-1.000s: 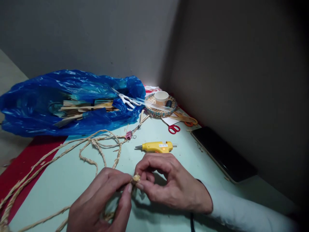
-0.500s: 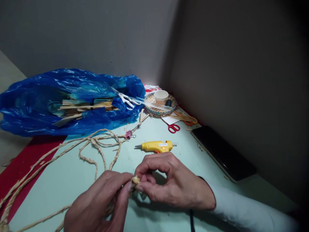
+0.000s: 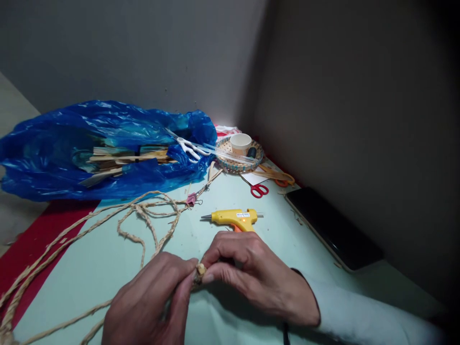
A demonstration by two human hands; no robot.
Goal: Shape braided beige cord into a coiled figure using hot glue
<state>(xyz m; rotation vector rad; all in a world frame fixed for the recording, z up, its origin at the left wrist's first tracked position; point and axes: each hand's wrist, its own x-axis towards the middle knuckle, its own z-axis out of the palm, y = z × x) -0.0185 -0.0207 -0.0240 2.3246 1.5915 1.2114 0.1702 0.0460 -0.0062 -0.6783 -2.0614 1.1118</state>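
Both of my hands meet at the lower middle, pinching the end of a straw-coloured twisted fibre rope. The rope's rolled tip (image 3: pixel 201 269) shows between the fingertips. My left hand (image 3: pixel 151 297) is closed round it from the left, its palm side hidden. From the right, my right hand (image 3: pixel 257 275) presses thumb and forefinger against the same end. More of the fibre rope (image 3: pixel 131 235) lies in loose loops on the left, running to a pink binder clip (image 3: pixel 191 200). Just beyond my right hand lies a yellow glue gun (image 3: pixel 235 218), nozzle to the left.
A blue plastic bag (image 3: pixel 39 163) with dried fibre strips (image 3: pixel 125 158) fills the back left, with white scissors (image 3: pixel 189 148) on it. A woven basket (image 3: pixel 233 167) holds a paper cup (image 3: pixel 240 143). Red-handled scissors (image 3: pixel 259 191) and a phone (image 3: pixel 334 230) lie to the right, near the wall.
My right hand has lowered slightly and its fingers have closed in tighter on the rope end. My left hand has shifted a little to the right.
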